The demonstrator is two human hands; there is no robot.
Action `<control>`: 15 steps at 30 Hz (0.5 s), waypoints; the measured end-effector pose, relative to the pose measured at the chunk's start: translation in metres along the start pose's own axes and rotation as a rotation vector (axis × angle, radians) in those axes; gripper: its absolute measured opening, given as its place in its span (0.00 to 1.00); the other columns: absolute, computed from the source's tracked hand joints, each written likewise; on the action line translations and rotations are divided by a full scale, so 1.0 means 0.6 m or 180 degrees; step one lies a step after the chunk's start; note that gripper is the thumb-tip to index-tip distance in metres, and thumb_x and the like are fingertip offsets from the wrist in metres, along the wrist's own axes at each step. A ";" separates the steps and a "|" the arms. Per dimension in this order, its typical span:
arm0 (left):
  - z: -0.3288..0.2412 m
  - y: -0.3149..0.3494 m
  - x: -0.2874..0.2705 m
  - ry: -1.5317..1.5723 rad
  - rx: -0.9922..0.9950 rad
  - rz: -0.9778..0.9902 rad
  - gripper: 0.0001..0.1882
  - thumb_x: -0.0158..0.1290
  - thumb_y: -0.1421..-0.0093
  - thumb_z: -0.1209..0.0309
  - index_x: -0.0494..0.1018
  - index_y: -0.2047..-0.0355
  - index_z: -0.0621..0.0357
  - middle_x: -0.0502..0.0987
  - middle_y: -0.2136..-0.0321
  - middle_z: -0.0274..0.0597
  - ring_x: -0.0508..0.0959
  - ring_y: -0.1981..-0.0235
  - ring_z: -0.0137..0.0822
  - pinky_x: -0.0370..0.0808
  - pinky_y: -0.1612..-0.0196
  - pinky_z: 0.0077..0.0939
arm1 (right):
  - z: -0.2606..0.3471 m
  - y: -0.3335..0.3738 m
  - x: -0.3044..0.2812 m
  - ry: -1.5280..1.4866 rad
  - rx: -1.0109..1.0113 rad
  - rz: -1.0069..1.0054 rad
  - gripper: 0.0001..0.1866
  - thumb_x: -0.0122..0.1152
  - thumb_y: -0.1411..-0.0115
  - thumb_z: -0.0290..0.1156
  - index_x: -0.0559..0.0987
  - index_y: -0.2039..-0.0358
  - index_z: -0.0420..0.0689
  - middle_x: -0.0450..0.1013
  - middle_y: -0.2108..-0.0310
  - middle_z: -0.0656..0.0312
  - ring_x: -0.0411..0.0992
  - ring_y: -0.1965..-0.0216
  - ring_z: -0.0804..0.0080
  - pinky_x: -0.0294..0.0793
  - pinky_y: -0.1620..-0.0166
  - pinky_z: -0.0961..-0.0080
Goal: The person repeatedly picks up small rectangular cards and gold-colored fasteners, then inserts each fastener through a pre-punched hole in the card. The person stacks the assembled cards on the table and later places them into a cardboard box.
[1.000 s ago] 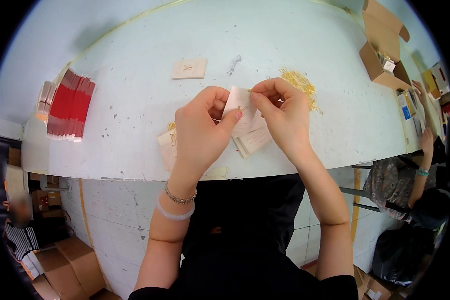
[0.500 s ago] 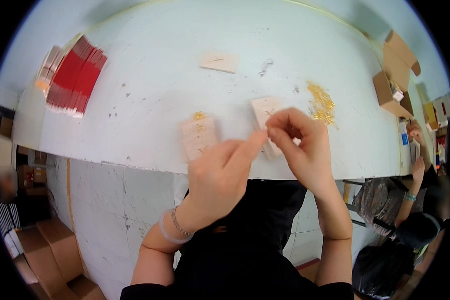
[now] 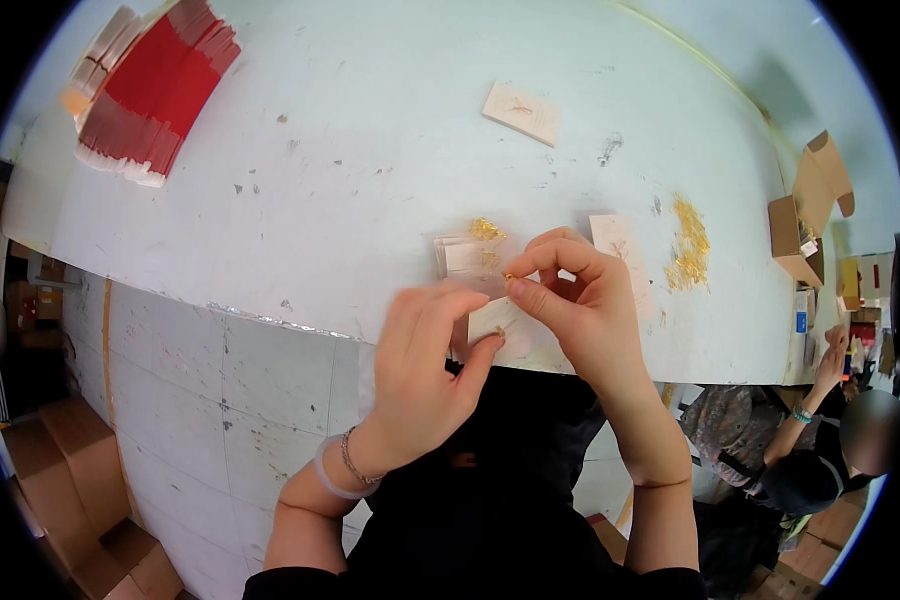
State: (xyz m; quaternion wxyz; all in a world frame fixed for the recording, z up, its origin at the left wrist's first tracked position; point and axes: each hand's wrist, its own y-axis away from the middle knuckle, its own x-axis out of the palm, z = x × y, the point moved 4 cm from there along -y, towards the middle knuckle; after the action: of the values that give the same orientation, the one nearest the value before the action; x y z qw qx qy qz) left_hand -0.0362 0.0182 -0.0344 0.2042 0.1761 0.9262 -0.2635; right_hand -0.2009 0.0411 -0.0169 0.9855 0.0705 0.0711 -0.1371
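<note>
My left hand (image 3: 425, 355) is closed on a small cream card (image 3: 488, 318) above the table's near edge. Thumb and index finger of my right hand (image 3: 592, 305) pinch a tiny gold piece (image 3: 509, 279) just above that card; its exact kind is too small to make out. Behind my left hand lies a stack of pale cards (image 3: 457, 256), with a little heap of gold pieces (image 3: 486, 229) at its far end. Another stack of cards (image 3: 618, 240) with a thin mark on top is partly covered by my right hand.
To the right spreads a loose pile of thin gold pieces (image 3: 688, 245). Farther back lies one more card stack (image 3: 522, 113). Red-and-white bundles (image 3: 155, 90) stand at far left. An open cardboard box (image 3: 798, 235) is at right, near another person's arm (image 3: 820, 385).
The view has shifted, so table things sit farther right. My fingertips, which met before, have parted: the left hand now holds a card, the right a gold piece over it.
</note>
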 end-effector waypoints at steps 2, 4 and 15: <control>0.005 -0.023 -0.005 -0.0301 0.0269 -0.0019 0.31 0.65 0.57 0.80 0.71 0.50 0.63 0.71 0.49 0.52 0.71 0.50 0.47 0.69 0.49 0.40 | 0.004 -0.005 0.006 0.0475 -0.0261 -0.0144 0.04 0.63 0.46 0.18 0.81 0.69 0.40 0.69 0.66 0.67 0.63 0.70 0.82 0.64 0.69 0.87; 0.014 -0.040 -0.007 -0.0239 0.0207 0.0039 0.36 0.65 0.58 0.78 0.68 0.46 0.65 0.66 0.43 0.55 0.65 0.42 0.55 0.61 0.40 0.47 | 0.001 -0.013 0.010 0.0736 -0.0465 -0.0335 0.05 0.63 0.47 0.19 0.81 0.69 0.41 0.70 0.68 0.66 0.63 0.74 0.81 0.63 0.73 0.84; 0.047 -0.061 -0.001 -0.0377 -0.0109 0.1052 0.40 0.68 0.59 0.71 0.66 0.43 0.66 0.69 0.44 0.51 0.67 0.41 0.52 0.58 0.36 0.49 | -0.017 0.005 -0.010 0.1393 -0.0351 -0.0117 0.24 0.65 0.49 0.19 0.73 0.50 0.39 0.71 0.57 0.55 0.71 0.60 0.65 0.74 0.63 0.75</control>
State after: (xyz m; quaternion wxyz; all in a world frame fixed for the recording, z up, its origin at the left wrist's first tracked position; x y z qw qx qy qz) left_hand -0.0436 -0.0271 -0.0405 0.3019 0.3066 0.8754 -0.2205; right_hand -0.2068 0.0470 -0.0255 0.9463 0.0433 0.2918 -0.1324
